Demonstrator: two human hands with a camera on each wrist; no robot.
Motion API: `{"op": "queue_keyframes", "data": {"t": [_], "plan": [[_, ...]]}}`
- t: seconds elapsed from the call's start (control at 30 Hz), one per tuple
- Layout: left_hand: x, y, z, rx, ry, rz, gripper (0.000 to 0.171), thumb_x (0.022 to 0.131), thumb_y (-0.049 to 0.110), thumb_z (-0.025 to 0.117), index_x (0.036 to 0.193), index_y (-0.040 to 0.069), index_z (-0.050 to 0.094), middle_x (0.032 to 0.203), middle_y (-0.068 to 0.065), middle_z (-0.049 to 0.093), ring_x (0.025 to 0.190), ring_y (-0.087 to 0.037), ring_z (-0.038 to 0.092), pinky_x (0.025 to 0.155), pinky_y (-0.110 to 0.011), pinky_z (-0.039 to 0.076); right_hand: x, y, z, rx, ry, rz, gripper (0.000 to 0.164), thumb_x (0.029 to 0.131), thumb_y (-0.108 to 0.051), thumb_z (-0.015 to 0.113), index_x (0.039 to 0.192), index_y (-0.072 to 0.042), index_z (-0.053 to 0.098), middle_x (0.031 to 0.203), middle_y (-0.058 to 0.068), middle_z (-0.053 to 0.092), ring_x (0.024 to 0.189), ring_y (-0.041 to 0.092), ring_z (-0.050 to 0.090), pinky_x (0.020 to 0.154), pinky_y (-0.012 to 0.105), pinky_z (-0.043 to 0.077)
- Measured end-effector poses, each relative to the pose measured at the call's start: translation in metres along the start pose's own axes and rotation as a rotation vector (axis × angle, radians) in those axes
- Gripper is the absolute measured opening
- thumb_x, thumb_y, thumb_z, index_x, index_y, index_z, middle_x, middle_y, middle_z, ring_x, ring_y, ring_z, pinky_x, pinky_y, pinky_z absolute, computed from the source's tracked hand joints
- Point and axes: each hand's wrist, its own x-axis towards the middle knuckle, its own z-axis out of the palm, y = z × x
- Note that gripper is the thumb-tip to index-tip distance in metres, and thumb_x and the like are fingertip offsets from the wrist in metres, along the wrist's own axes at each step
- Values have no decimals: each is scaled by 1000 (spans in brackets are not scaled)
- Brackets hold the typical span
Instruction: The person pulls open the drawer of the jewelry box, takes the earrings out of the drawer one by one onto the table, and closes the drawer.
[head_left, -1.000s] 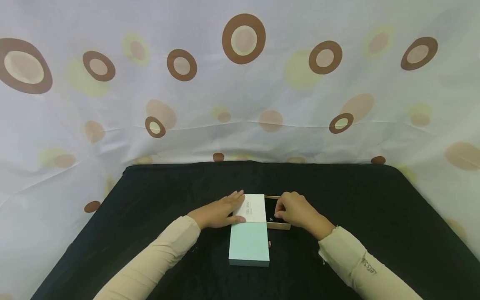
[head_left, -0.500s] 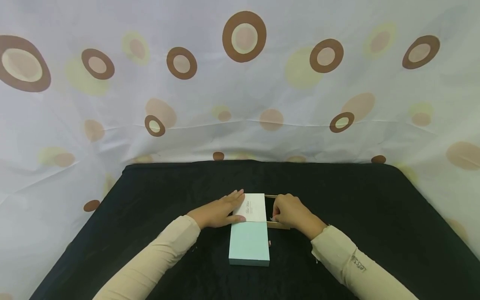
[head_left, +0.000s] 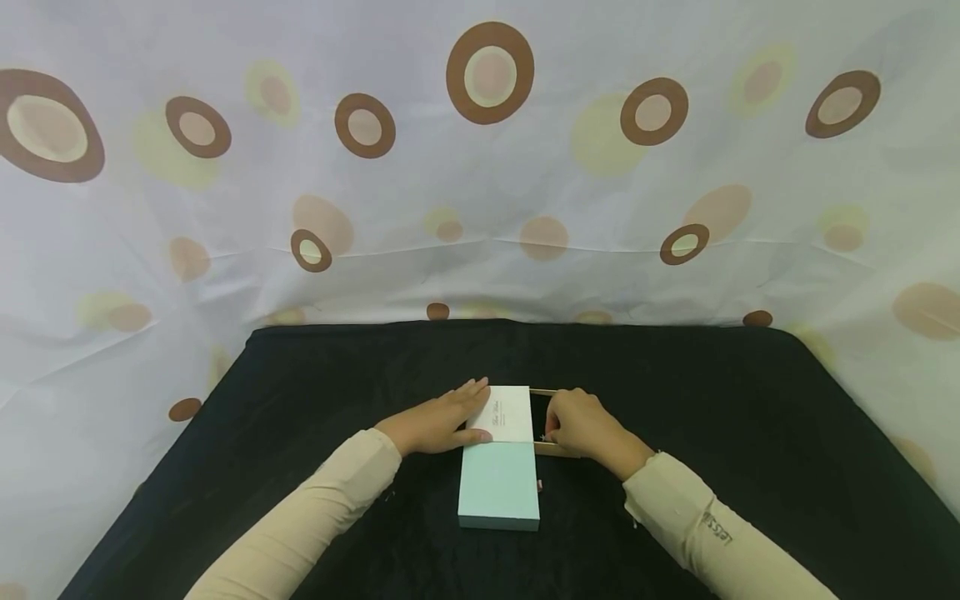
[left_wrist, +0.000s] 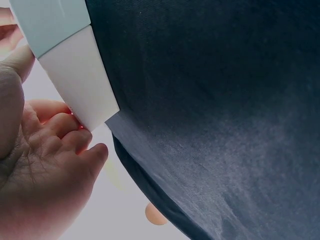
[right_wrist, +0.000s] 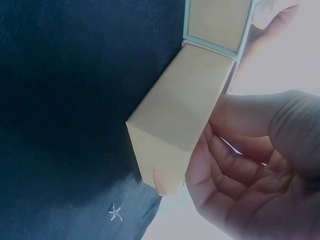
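A flat box has a white half (head_left: 512, 414) at the back and a pale teal half (head_left: 498, 486) in front. From its white half a tan drawer (right_wrist: 175, 100) with a dark inside stands pulled out to the right. My left hand (head_left: 437, 423) rests flat on the white half, fingers straight. The curled fingers of my right hand (head_left: 587, 422) reach down into the drawer, close beside a small silvery star (head_left: 543, 437); I cannot tell whether they pinch anything. In the right wrist view, a star-shaped piece (right_wrist: 115, 212) shows against the dark cloth past the drawer's end.
Black cloth (head_left: 360, 375) covers the table on all sides of the box. A pink tab (head_left: 539, 485) sticks out from the teal half's right side. Behind the table hangs a white curtain (head_left: 420, 192) printed with brown rings and ovals.
My right hand has moved slightly left and lower into the drawer, over the area beside the star, and stays there. The left hand and the box have kept their places.
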Motion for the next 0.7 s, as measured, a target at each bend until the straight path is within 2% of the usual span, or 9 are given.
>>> {"op": "queue_keyframes", "data": {"t": [0.33,0.53,0.7], "plan": [[3,0,0,6,-7,-2,78,97,47,50,152,2,19,160,-12,12,147,-28,10,117,-44,18,2,3,0,6,-25,-8,23,80,-3,74,61,-12,66,61,-4,60,56,11,51,53,28,46],[2,0,1,4,-8,-6,78,97,47,50,152,3,19,160,-11,12,147,-27,11,117,-44,18,3,7,3,21,-23,-8,21,81,-4,74,63,-12,66,63,-4,60,56,11,51,53,27,45],[1,-1,1,4,-5,-6,78,97,47,50,152,3,19,160,-11,12,147,-27,11,117,-44,19,4,10,6,12,-20,-61,23,82,-3,72,63,-13,64,63,-5,58,57,10,49,54,28,44]]}}
